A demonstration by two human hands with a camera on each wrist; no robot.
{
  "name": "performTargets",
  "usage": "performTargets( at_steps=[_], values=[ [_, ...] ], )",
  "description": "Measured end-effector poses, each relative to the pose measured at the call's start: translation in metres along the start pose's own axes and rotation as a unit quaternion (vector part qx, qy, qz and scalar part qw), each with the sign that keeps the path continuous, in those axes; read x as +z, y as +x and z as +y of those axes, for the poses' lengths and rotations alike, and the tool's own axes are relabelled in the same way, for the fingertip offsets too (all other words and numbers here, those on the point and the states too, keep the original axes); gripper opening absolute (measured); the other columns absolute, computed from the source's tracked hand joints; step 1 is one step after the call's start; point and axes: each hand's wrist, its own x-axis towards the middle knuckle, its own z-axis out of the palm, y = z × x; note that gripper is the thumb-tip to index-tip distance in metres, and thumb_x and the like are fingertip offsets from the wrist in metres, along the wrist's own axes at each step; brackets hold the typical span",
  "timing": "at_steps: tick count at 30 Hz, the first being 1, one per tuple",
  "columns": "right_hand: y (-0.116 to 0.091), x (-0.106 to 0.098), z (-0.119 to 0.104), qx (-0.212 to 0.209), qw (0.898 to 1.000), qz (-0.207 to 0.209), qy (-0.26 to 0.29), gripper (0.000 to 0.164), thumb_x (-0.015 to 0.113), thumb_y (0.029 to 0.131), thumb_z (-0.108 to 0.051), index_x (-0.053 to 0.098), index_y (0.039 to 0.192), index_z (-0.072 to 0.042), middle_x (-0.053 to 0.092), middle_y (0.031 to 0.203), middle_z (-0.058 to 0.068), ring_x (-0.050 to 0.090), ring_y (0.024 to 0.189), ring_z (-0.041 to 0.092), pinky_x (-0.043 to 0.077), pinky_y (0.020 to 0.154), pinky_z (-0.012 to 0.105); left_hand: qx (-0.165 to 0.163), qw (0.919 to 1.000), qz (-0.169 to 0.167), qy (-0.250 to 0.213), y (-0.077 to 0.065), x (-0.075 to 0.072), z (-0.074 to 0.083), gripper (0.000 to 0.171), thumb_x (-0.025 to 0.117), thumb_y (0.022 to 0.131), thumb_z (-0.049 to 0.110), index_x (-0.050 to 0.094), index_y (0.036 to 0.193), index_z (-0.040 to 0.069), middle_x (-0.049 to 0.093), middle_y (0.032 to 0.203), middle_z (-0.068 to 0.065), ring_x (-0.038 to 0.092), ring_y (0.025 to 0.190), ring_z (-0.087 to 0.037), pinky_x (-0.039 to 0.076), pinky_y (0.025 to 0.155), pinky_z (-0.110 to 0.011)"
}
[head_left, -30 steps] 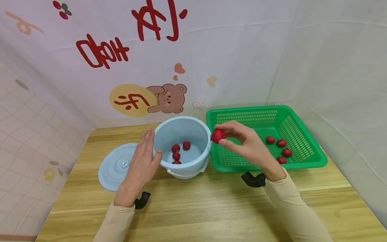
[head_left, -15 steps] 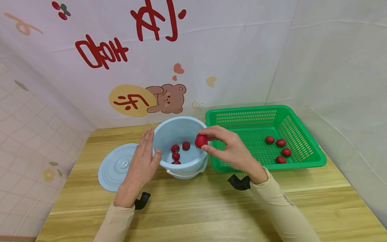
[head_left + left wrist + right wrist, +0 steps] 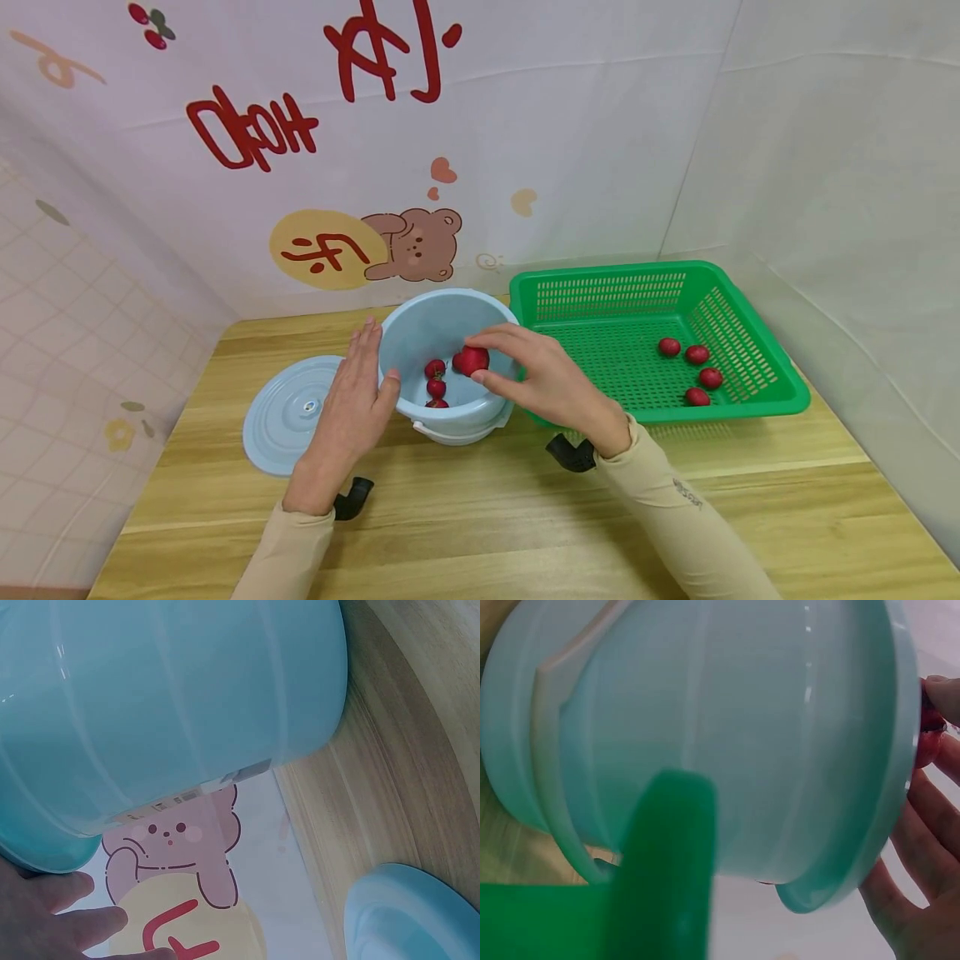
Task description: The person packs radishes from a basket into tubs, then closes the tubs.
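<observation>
My right hand [image 3: 551, 379] pinches a small round red fruit [image 3: 473, 360] between thumb and fingertips, over the mouth of a light blue bucket [image 3: 480, 410]. Several similar fruits [image 3: 437, 387] lie on the bucket's floor, with thin stems showing on some. In the right wrist view, the held red fruit [image 3: 928, 746] appears at the rim, partly covered by the bucket [image 3: 750, 742]. My left hand [image 3: 348, 408] is beside the bucket's left rim with its fingers straight. From the left wrist, its fingers [image 3: 90, 924] show near the rim; contact is hard to tell.
A green slotted basket [image 3: 611, 292] stands right of the bucket, with several red fruits [image 3: 697, 355] at its right side. A round blue lid [image 3: 277, 429] lies left on the wooden table [image 3: 480, 517]. The bucket's white handle [image 3: 459, 439] hangs in front. A printed cloth [image 3: 600, 142] hangs behind.
My right hand has moved left with the red fruit, from the basket's near-left edge to over the bucket, and slightly lower. The left hand has stayed in place.
</observation>
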Motion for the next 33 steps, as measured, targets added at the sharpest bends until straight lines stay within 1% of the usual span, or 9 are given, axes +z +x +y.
performTargets(
  at_steps=[8, 12, 16, 19, 22, 24, 27, 33],
  values=[
    [0.003, 0.005, 0.002, 0.007, 0.998, -0.011, -0.066, 0.039, 0.079, 0.094, -0.026, 0.072, 0.128, -0.01, 0.069, 0.125, 0.002, 0.064, 0.115, 0.018, 0.055, 0.096, 0.037, 0.003, 1.0, 0.0, 0.001, 0.001, 0.002, 0.001, 0.07, 0.041, 0.107, 0.033, 0.019, 0.164, 0.001, 0.016, 0.172, -0.013, 0.012, 0.158, -0.037, 0.016, 0.124, -0.061],
    [0.004, 0.007, 0.003, 0.024, 0.994, -0.031, -0.1, 0.037, 0.077, 0.095, -0.028, 0.073, 0.128, -0.011, 0.069, 0.126, 0.002, 0.063, 0.117, 0.02, 0.052, 0.099, 0.04, 0.006, 1.0, 0.0, 0.001, 0.001, 0.001, 0.001, 0.07, 0.04, 0.107, 0.035, 0.018, 0.164, 0.0, 0.016, 0.172, -0.013, 0.012, 0.158, -0.037, 0.016, 0.123, -0.062],
    [0.005, 0.007, 0.004, 0.048, 0.99, -0.062, -0.118, 0.036, 0.072, 0.098, -0.028, 0.072, 0.129, -0.009, 0.07, 0.13, 0.005, 0.058, 0.131, 0.026, 0.046, 0.11, 0.046, 0.007, 1.0, 0.0, 0.001, 0.001, 0.001, 0.001, 0.07, 0.04, 0.107, 0.035, 0.018, 0.164, 0.0, 0.015, 0.172, -0.013, 0.012, 0.158, -0.037, 0.017, 0.123, -0.063],
    [0.004, 0.005, 0.003, 0.056, 0.988, -0.081, -0.115, 0.038, 0.069, 0.101, -0.03, 0.071, 0.132, -0.008, 0.067, 0.137, 0.008, 0.05, 0.141, 0.029, 0.038, 0.117, 0.05, 0.006, 1.0, -0.001, 0.003, 0.002, 0.002, 0.0, 0.07, 0.04, 0.108, 0.035, 0.018, 0.164, -0.001, 0.014, 0.173, -0.012, 0.012, 0.158, -0.037, 0.017, 0.123, -0.062],
    [0.002, 0.002, 0.001, 0.056, 0.989, -0.092, -0.102, 0.042, 0.067, 0.102, -0.033, 0.069, 0.135, -0.007, 0.062, 0.144, 0.01, 0.045, 0.146, 0.029, 0.031, 0.121, 0.051, 0.004, 1.0, -0.002, 0.003, 0.001, 0.002, -0.001, 0.07, 0.041, 0.107, 0.033, 0.018, 0.164, -0.001, 0.014, 0.173, -0.012, 0.012, 0.158, -0.037, 0.017, 0.123, -0.062],
    [-0.002, 0.0, 0.0, 0.055, 0.99, -0.09, -0.094, 0.044, 0.066, 0.102, -0.034, 0.067, 0.137, -0.008, 0.059, 0.148, 0.009, 0.042, 0.148, 0.027, 0.028, 0.123, 0.051, 0.004, 1.0, -0.002, 0.003, 0.001, 0.002, -0.001, 0.07, 0.042, 0.107, 0.032, 0.018, 0.164, -0.001, 0.014, 0.173, -0.012, 0.012, 0.158, -0.037, 0.017, 0.123, -0.062],
    [-0.009, -0.006, -0.003, 0.048, 0.993, -0.075, -0.076, 0.044, 0.068, 0.101, -0.033, 0.066, 0.139, -0.009, 0.057, 0.151, 0.006, 0.043, 0.148, 0.024, 0.029, 0.123, 0.049, 0.005, 1.0, 0.0, 0.002, 0.001, 0.002, -0.001, 0.07, 0.042, 0.107, 0.031, 0.019, 0.164, -0.001, 0.014, 0.173, -0.012, 0.012, 0.158, -0.036, 0.017, 0.123, -0.062],
    [-0.025, -0.027, -0.009, 0.028, 0.998, -0.024, -0.058, 0.041, 0.073, 0.098, -0.026, 0.069, 0.136, -0.013, 0.061, 0.146, 0.0, 0.051, 0.139, 0.02, 0.045, 0.112, 0.047, 0.011, 0.9999, 0.001, -0.001, 0.0, 0.001, -0.001, 0.069, 0.042, 0.107, 0.031, 0.018, 0.164, -0.001, 0.015, 0.172, -0.014, 0.013, 0.158, -0.037, 0.017, 0.124, -0.06]
  ],
)
